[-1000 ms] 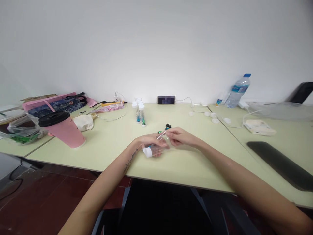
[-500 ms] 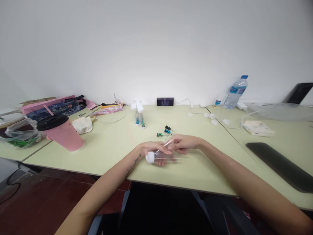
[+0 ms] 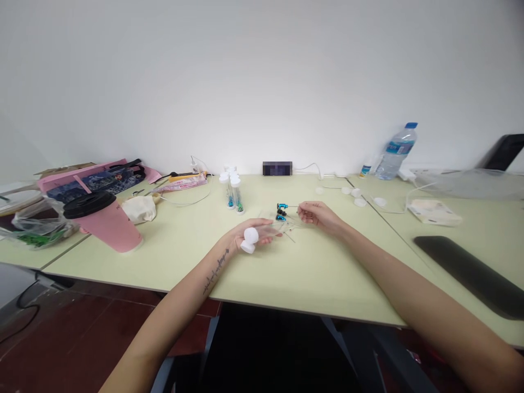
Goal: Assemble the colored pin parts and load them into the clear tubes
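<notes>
fingers [image 3: 303, 209] at tip of blue-headed pin [image 3: 283, 206]

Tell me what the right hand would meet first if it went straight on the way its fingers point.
The right hand would probably meet the small black piece first, leaving aside the blue-headed piece whose shaft it appears to pinch; height and depth are unclear.
</notes>
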`<state>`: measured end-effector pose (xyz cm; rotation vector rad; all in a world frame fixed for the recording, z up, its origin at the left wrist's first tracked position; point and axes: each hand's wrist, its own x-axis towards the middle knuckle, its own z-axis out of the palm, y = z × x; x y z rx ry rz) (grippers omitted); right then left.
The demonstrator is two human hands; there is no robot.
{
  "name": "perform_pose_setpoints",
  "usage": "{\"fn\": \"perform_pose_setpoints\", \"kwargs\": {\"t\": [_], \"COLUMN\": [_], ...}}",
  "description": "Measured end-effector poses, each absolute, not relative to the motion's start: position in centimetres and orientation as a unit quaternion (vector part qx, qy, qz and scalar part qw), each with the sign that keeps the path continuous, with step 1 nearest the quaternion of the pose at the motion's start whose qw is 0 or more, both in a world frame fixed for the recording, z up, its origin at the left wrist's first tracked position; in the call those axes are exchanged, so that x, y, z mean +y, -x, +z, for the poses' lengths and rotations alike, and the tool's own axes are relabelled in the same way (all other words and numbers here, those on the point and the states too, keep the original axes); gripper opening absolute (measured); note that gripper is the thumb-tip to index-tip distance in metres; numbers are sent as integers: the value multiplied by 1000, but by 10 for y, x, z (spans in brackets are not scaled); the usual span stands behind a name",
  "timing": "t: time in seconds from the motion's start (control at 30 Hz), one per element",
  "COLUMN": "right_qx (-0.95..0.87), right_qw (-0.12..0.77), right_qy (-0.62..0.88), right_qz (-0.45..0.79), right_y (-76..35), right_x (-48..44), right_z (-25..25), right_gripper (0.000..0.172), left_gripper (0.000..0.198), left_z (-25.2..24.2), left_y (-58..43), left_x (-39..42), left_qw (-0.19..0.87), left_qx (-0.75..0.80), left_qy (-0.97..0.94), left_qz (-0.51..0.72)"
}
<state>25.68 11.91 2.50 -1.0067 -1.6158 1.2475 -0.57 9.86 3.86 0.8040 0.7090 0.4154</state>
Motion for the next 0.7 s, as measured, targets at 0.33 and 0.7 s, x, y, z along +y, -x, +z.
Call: {"fn": "perform_pose_setpoints", "kwargs": {"t": [0.33, 0.7], "right_qx": [-771, -922], "right_qw": [315, 301], "right_qy": [446, 215], "right_qz": [327, 114], "right_y": [-248, -204], "right_x": [113, 71], "right_z": [22, 52], "right_gripper": [31, 57], "left_gripper": [33, 15], "left_z": [50, 26], "left_y": [-15, -35], "left_x": [78, 57], "left_qw": [872, 805], "left_qx": [351, 305], "left_qy": [-188, -109], "left_qz": [284, 497]}}
